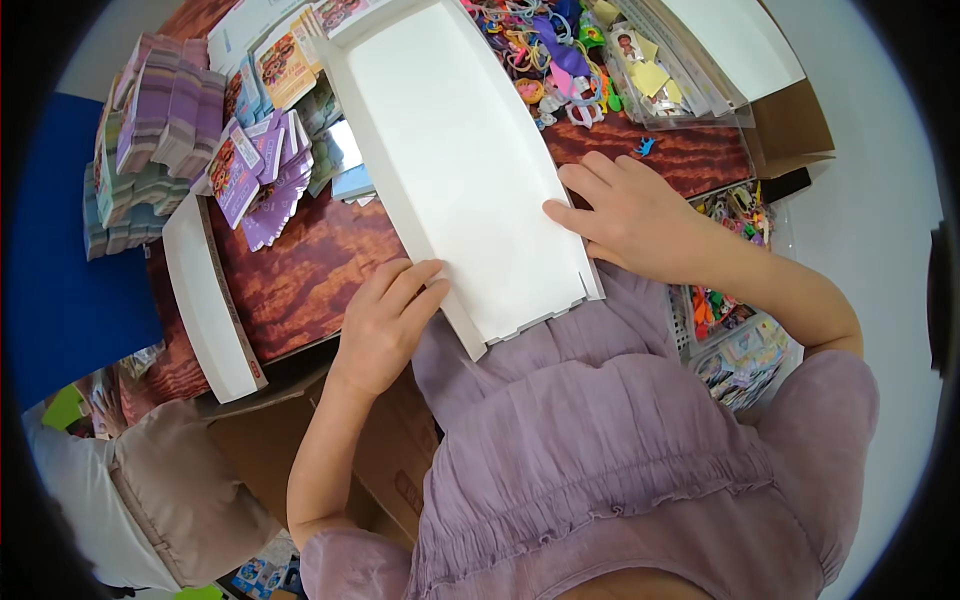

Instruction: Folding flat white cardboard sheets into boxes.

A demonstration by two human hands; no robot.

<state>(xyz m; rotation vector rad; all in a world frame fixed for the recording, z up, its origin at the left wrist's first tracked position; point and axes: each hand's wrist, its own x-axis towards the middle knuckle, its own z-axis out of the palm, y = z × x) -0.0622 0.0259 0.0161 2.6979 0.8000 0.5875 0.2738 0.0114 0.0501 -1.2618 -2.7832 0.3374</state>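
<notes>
A long, shallow white cardboard box (460, 150) stretches from the table's far side to my lap, its inside facing up with nothing in it. Its near end is unfolded, with notched tabs along the edge. My left hand (388, 318) pinches the left side wall close to that near end, fingertips over the rim. On the opposite wall, a little farther away, my right hand (630, 215) grips the rim with bent fingers; the thumb is hidden in part.
Purple card packs (262, 178) and tall card stacks (165, 110) lie left, beside a narrow white box piece (212, 300). Colourful hair ties and trinkets (545, 60) are heaped at the back, near a clear tray (655, 75). Filled bins (735, 350) stand below right.
</notes>
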